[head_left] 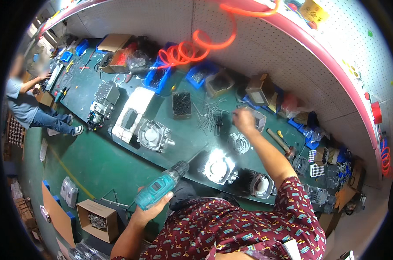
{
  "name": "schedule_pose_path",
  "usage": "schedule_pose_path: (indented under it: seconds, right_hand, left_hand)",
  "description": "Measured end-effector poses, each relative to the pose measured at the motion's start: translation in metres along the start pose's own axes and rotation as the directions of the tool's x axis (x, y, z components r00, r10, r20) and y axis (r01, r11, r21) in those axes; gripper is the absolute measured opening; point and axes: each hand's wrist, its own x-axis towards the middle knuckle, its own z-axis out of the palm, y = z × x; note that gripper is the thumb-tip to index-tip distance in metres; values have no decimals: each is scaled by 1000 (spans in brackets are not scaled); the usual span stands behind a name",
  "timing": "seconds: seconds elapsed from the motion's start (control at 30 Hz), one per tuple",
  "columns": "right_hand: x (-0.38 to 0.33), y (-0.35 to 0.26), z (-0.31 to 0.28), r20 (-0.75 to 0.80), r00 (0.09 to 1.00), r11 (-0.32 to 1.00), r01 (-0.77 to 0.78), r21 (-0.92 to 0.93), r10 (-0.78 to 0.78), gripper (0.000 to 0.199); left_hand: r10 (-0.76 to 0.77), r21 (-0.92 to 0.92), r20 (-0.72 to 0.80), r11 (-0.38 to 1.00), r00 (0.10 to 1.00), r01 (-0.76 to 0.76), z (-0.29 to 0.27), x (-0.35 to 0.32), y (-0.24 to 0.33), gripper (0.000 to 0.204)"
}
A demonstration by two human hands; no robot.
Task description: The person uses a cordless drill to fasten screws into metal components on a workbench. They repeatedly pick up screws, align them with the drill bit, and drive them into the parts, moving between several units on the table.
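Observation:
My left hand (155, 206) is closed around the grip of a teal cordless drill (158, 190). Its long thin bit points up and right over the table's front edge. Farther off, my right hand (245, 120) has its fingers curled at the near side of an open box of small parts (260, 119). What those fingers hold is too small to make out. Left of that hand lies a loose spread of metal screws or pins (211, 113). Between my arms sits a bright round metal housing (218, 167), with a ringed metal part (239, 143) behind it.
Another metal housing (153, 135) stands beside white foam packing (133, 113). A carton of dark screws (181, 105) and blue bins (157, 80) line the back. An orange coiled hose (188, 52) hangs above. A finned motor part (261, 185) sits right; a person (27, 97) works far left.

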Motion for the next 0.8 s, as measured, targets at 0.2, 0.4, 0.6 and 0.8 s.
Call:
schedule_pose_path:
  seconds: [0.2, 0.4, 0.6, 0.8]
  right_hand:
    - [70, -147, 98, 85, 985, 975, 136, 177, -152, 18]
    - [97, -186, 134, 254, 966, 998, -37, -54, 50, 17]
    - [83, -167, 122, -34, 999, 966, 6, 260, 2, 16]
    - [22, -150, 39, 289, 956, 15, -290, 957, 44, 8]
  left_hand:
    - [-91, -9, -29, 996, 995, 91, -54, 8, -42, 22]
    - [-169, -18, -9, 986, 986, 168, -81, 8, -70, 28]
    - [-221, -81, 53, 971, 974, 225, -86, 21, -80, 30]
    - [-193, -124, 87, 971, 977, 202, -82, 33, -81, 26]
